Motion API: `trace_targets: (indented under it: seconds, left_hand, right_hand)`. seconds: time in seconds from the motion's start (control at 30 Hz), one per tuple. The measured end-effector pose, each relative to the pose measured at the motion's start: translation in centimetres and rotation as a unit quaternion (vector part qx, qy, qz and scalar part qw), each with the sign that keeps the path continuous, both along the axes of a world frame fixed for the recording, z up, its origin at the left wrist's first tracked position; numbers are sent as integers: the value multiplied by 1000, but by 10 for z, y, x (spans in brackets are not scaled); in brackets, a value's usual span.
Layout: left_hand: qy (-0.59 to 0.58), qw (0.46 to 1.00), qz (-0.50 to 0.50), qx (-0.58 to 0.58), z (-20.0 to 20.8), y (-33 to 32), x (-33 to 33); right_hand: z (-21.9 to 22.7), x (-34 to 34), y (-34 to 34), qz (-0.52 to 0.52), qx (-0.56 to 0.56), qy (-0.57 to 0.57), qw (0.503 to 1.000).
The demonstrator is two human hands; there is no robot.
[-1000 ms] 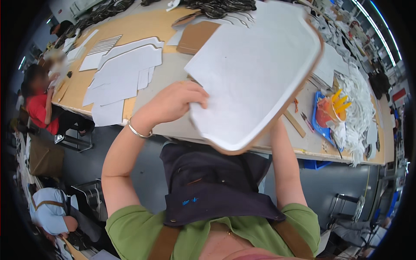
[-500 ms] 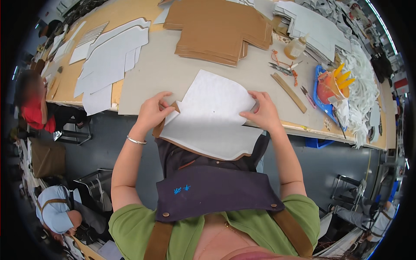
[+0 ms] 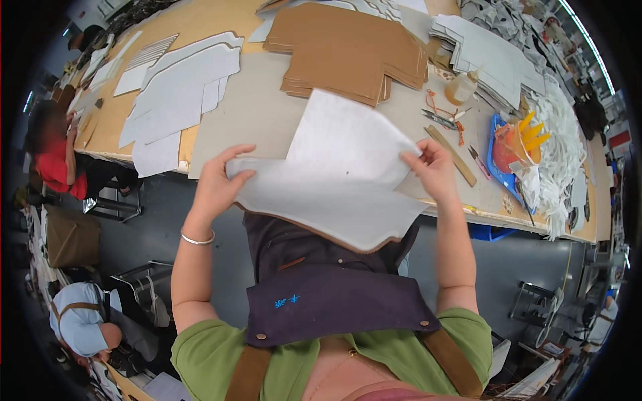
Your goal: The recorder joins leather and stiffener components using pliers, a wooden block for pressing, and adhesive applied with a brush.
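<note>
A cut leather panel (image 3: 334, 174), pale on the face toward me with brown showing along its lower edge, is spread between my hands over the table's front edge. Its upper part rests toward the tabletop, while the lower part hangs above my dark apron (image 3: 328, 301). My left hand (image 3: 224, 180) pinches the panel's left end between thumb and fingers. At the right corner, my right hand (image 3: 431, 168) is closed on the panel's edge. Beyond it lies a stack of brown panels (image 3: 344, 43) of similar shape.
White pieces (image 3: 177, 100) lie at the left of the table, and a pale stack (image 3: 491, 63) at the far right. A glue bottle (image 3: 461, 88), snips (image 3: 438, 119), a wooden strip (image 3: 451, 156) and a blue tray (image 3: 498, 150) sit at right. A person in red (image 3: 57, 164) works left.
My left hand has moved left and the panel's folded left end now lies opened out. My right hand has shifted right and gripped the corner. The panel is stretched wider.
</note>
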State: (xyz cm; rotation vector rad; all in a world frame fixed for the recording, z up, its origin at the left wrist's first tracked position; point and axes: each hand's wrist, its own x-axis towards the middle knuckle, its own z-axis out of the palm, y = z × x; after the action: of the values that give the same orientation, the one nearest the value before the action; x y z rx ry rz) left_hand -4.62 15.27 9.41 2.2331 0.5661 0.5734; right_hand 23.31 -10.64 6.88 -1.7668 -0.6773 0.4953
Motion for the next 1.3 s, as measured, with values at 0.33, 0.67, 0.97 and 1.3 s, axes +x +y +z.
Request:
trace_targets:
  seconds: [0.33, 0.67, 0.97, 1.3]
  left_hand:
    - [42, 989, 135, 39, -33, 96, 82]
    - [172, 855, 368, 323, -87, 165, 59]
    - [285, 881, 340, 166, -72, 206, 73]
    - [399, 848, 279, 209, -42, 228, 101]
  right_hand:
    - [16, 72, 106, -93, -42, -395, 913]
    - [-58, 0, 77, 34, -157, -428, 889]
    - [-55, 1, 77, 27, -150, -426, 892]
    - [-50, -1, 77, 29, -155, -400, 903]
